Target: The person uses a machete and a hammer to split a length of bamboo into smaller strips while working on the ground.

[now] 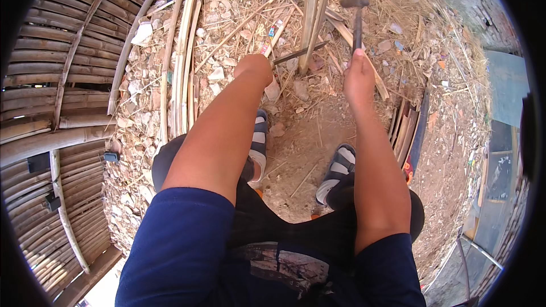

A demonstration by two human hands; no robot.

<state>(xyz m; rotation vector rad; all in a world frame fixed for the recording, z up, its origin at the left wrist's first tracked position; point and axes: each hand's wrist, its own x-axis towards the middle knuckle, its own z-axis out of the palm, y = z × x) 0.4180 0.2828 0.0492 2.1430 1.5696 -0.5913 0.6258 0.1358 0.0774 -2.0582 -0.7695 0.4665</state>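
Observation:
My left hand is closed round the handle end of a long dark knife, its blade pointing right. The blade crosses the lower part of an upright bamboo piece that looks split lengthwise; whether it cuts into it I cannot tell. In my right hand a hammer is gripped by its handle, with the dark head up and away from me, to the right of the bamboo. The hammer does not appear to touch the bamboo or the knife.
Long bamboo strips lie on the left, and more strips lie by my right forearm. Stones and straw litter the ground around my sandalled feet. A slatted bamboo wall stands left; grey-blue panels stand right.

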